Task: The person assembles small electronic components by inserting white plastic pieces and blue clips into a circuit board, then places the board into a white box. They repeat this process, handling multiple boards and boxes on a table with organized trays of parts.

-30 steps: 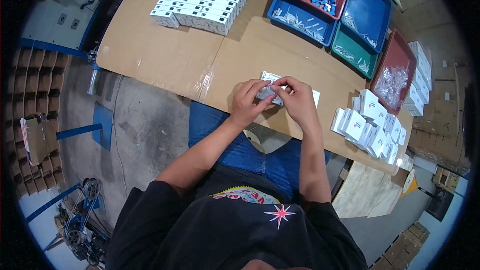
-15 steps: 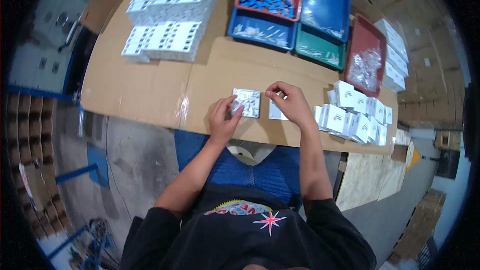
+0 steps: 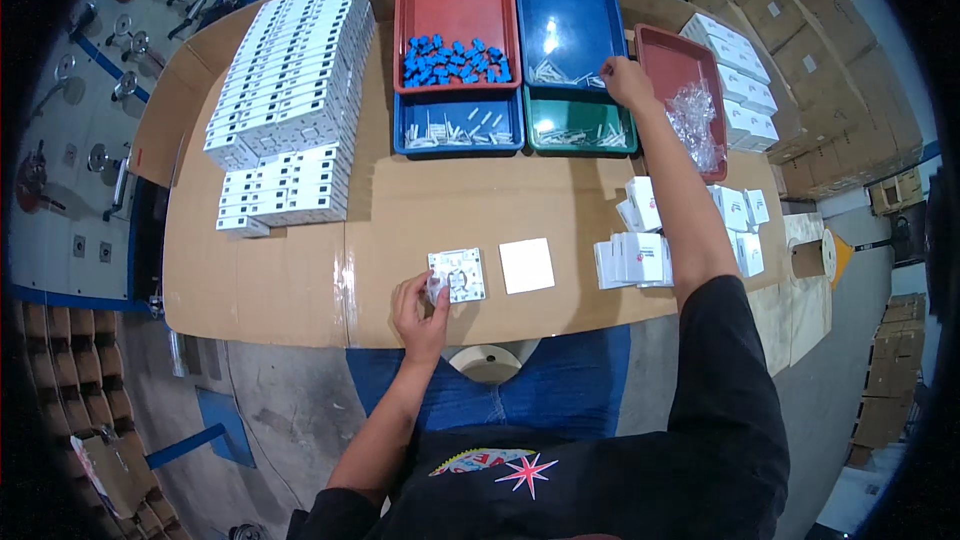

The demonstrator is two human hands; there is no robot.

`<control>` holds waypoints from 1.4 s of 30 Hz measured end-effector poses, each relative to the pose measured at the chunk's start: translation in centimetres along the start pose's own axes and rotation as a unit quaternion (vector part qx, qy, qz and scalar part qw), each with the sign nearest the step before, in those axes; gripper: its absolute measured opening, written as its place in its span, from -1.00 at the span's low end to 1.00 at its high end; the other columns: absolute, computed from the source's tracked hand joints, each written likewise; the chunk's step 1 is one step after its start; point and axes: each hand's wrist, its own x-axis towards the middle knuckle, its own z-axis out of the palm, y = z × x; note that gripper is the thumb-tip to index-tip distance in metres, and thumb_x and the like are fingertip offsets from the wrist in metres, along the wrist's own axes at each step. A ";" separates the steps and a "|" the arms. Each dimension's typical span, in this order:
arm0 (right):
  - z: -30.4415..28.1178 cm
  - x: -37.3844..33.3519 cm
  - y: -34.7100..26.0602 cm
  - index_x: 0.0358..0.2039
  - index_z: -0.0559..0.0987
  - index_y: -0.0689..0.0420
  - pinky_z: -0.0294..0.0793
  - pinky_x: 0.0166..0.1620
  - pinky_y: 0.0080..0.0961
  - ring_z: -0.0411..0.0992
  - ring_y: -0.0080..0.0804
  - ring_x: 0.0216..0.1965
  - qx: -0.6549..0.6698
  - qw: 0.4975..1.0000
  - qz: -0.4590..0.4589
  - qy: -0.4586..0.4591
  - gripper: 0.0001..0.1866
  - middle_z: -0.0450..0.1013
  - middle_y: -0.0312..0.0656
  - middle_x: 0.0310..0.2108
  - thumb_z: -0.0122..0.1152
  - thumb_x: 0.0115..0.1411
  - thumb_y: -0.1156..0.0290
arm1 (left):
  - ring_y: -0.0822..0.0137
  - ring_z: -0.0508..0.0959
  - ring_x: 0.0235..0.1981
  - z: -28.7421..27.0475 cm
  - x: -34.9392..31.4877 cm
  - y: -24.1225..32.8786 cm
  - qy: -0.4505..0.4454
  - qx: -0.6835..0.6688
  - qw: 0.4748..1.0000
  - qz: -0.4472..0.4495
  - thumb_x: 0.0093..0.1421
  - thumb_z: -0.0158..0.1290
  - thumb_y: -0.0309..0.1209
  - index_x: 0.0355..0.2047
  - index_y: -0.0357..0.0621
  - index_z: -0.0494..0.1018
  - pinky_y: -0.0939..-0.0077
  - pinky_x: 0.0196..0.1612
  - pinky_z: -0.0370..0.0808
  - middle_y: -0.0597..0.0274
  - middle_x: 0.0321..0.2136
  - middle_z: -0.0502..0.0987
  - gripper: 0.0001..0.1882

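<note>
Near the table's front edge, my left hand (image 3: pixel 420 318) grips the left side of a white square plastic fitting (image 3: pixel 466 274), thumb and fingers closed on its edge. Molded detail shows on the fitting's upper face. Just right of it lies a flat white square plate (image 3: pixel 527 266), touched by neither hand. My right hand (image 3: pixel 629 86) is stretched far out to the front right corner of a large blue tray (image 3: pixel 568 0), beside small whitish parts (image 3: pixel 560 74). Its fingers look pinched together; whatever is between them is too small to make out.
Small blue parts (image 3: pixel 455 62) fill the front of a red tray (image 3: pixel 457 0). Another blue tray (image 3: pixel 458 105) and a green tray (image 3: pixel 580 110) hold thin pale pieces. Clear bags (image 3: pixel 694 120) lie in the right red tray (image 3: pixel 660 48). White boxes (image 3: pixel 290 70) are stacked left, others (image 3: pixel 640 258) right.
My right hand has gone from beside the fitting up and right to the blue tray. My left hand stays on the fitting. The view has shifted, showing more of the trays.
</note>
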 end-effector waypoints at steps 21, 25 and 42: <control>-1.2 -1.6 -1.2 -0.10 0.73 0.14 0.56 -0.08 -0.21 0.63 -0.04 -0.17 0.156 0.982 -0.100 0.016 -0.72 0.66 0.01 -0.19 0.33 0.28 0.26 | 0.14 0.53 -0.19 -0.2 -0.2 0.0 -0.019 0.041 0.999 0.008 0.14 0.34 -0.50 -0.04 -0.24 0.57 0.33 -0.09 0.49 0.09 -0.20 0.60 -0.64; -2.7 -9.6 -7.5 -0.06 0.73 0.17 0.50 -0.19 -0.38 0.53 -0.28 -0.35 0.230 0.941 -0.242 -0.058 -0.75 0.62 -0.11 -0.28 0.33 0.30 0.37 | 0.13 0.56 -0.20 -0.4 -0.3 -0.1 0.000 0.035 0.999 0.013 0.11 0.39 -0.48 -0.07 -0.24 0.58 0.29 -0.10 0.49 0.09 -0.23 0.60 -0.62; 3.0 -32.7 -21.9 -0.24 0.70 0.23 0.35 -0.43 -0.58 0.32 -0.64 -0.55 0.411 0.894 -0.040 -0.174 -0.81 0.62 -0.25 -0.41 0.46 0.22 0.39 | 0.13 0.57 -0.22 -0.6 0.5 1.2 0.009 0.061 0.989 0.137 0.02 0.45 -0.29 -0.09 -0.10 0.61 0.24 -0.12 0.46 0.21 -0.23 0.61 -0.56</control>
